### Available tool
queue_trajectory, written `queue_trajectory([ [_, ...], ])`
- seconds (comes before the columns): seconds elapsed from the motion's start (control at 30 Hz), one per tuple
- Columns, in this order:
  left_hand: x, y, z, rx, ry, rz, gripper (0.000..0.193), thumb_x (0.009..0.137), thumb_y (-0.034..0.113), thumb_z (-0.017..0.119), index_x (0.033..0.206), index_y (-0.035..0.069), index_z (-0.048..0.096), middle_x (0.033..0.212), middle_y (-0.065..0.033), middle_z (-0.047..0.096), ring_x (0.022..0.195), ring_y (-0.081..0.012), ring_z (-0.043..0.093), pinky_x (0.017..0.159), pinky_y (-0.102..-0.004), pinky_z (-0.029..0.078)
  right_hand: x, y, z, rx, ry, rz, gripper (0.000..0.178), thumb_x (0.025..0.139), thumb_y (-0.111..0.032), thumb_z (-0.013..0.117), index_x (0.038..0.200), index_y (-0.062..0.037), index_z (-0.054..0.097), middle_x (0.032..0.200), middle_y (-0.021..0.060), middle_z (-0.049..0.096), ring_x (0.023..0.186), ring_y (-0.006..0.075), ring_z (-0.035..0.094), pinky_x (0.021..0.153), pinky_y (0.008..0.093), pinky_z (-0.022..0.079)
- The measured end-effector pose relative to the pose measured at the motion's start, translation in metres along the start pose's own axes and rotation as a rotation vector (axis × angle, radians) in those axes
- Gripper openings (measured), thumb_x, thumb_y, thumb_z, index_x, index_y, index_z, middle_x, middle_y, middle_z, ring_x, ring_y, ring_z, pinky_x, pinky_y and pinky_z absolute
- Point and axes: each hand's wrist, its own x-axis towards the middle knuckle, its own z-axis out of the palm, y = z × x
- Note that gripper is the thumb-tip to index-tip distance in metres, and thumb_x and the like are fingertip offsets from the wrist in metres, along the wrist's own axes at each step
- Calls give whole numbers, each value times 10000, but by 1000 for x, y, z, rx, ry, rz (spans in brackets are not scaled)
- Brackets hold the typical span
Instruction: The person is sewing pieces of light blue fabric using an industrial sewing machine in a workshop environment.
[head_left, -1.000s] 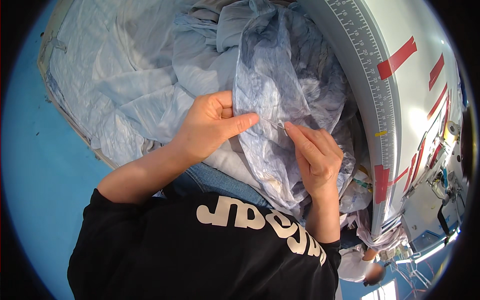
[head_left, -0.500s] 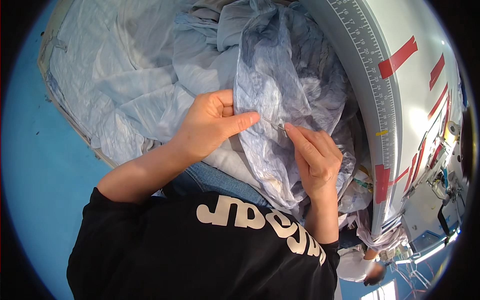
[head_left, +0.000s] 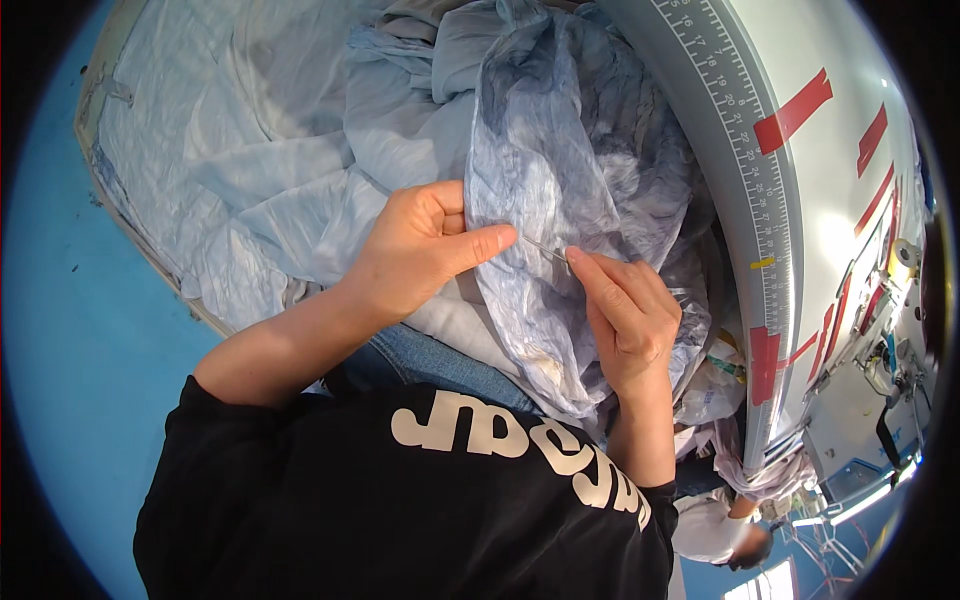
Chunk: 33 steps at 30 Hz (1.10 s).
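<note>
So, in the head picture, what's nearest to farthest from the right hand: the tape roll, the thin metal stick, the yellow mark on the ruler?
1. Thin metal stick: pinched in the right hand, pointing left.
2. Yellow mark: to the right, on the ruler.
3. Tape roll: farther right, past the ruler.

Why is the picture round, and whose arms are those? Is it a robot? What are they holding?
No robot here! Those are a person's own bare hands. A camera on the person's head looks down, and its very wide lens makes the picture round and bends straight edges. That's why you see their black shirt below.

The left hand pinches the edge of a blue-grey cloth. The right hand pinches a thin silvery tool, too small to name surely. Pale cloth is heaped beyond. At right, a white table has ruler marks along its edge and red tape on top.
</note>
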Motion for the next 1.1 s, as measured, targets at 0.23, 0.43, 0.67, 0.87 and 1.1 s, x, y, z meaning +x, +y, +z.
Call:
queue_trajectory([
  [0.23,2,-5,-2,-5,20,24,194,916,57,645,1077,-50,631,974,-84,704,856,-88,641,729,-224,516,1,0,0,-20,-2,-7,426,651,96,660,1047,-46,723,891,86,695,687,227,606,598,291,475],
  [0.43,1,2,1,-44,-25,9,246,908,18,624,1144,-51,608,1058,-124,694,939,-150,667,835,-280,531,1,3,1,50,-16,5,409,674,103,655,1051,-42,721,880,97,696,705,233,624,610,296,483],
  [0.67,0,1,3,-61,-19,43,204,912,28,640,1100,-48,619,1007,-92,698,889,-107,652,767,-244,531,-3,7,4,304,-80,119,350,778,111,613,1090,-20,706,878,106,701,766,229,657,679,287,504],
  [0.87,0,2,8,-55,-5,49,180,907,35,651,1067,-41,622,955,-73,696,824,-73,630,694,-222,509,-3,7,5,389,-78,154,338,816,107,587,1114,-9,698,877,105,704,765,175,649,674,263,499],
  [1.1,0,1,15,58,21,71,142,883,45,686,987,-30,627,808,-11,655,675,-20,538,544,-187,411,-2,-4,4,591,-105,240,290,843,90,584,1092,-6,697,858,85,702,696,114,611,609,225,470],
])
